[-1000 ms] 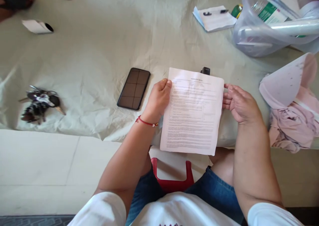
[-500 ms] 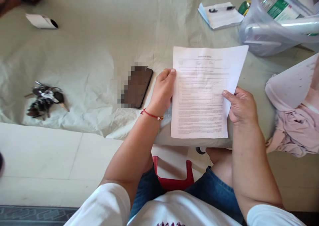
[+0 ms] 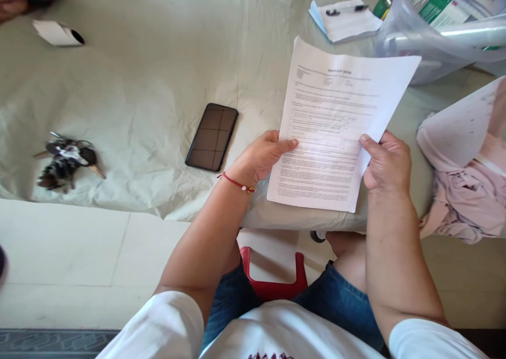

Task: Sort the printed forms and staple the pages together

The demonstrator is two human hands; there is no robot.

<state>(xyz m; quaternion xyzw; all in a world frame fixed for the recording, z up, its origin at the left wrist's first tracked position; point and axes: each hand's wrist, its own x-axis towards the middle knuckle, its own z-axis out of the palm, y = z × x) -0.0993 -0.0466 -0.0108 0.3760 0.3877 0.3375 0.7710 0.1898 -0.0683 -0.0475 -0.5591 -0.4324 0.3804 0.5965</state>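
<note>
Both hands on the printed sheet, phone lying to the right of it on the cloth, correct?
Not quite. The phone lies to the left of the printed sheet, as the head view shows. The left hand and right hand do both hold the sheet.

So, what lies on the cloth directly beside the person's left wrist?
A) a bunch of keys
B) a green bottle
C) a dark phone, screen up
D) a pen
C: the dark phone lies flat on the cloth just beside the left hand, which grips the printed sheet together with the right hand; the keys lie far off.
</note>
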